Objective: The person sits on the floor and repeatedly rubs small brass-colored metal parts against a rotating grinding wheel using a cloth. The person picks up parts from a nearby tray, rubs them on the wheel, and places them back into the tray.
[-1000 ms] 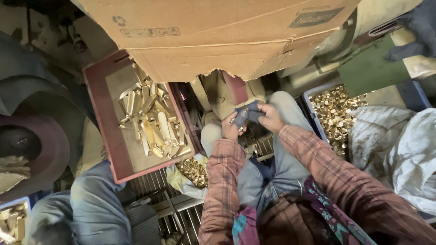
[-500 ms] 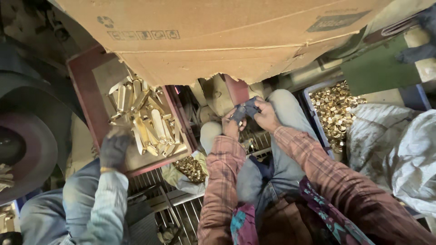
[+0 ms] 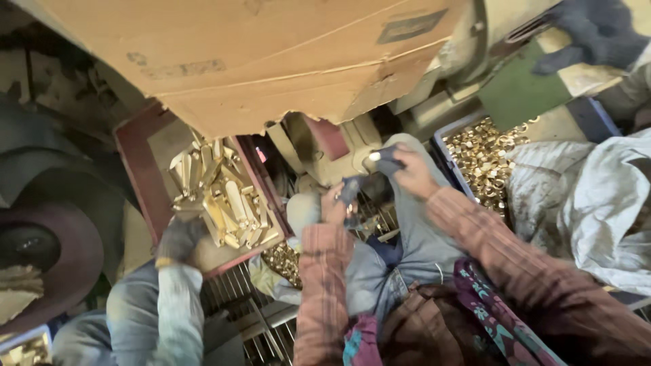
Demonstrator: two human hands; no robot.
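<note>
My left hand (image 3: 332, 207) and my right hand (image 3: 415, 175), both in plaid sleeves, are held over my lap. Between them they grip a dark blue cloth (image 3: 363, 179), which may be a glove. A small shiny brass piece (image 3: 373, 156) shows at the cloth's top edge, by my right fingers. To the left, a red tray (image 3: 139, 176) holds several long brass pieces (image 3: 224, 196). A co-worker's gloved hand (image 3: 180, 237) in a denim sleeve rests at that tray's near edge.
A large cardboard sheet (image 3: 271, 54) overhangs the top of the view. A blue crate (image 3: 444, 159) of small brass rings (image 3: 485, 152) sits to the right, next to a white sack (image 3: 583, 196). Another dark gloved hand (image 3: 593, 34) is at top right. A metal grate (image 3: 244, 305) lies below.
A co-worker's gloved hand came in from the lower left and reached the red tray. My hands stay together on the dark cloth, my right hand a little higher.
</note>
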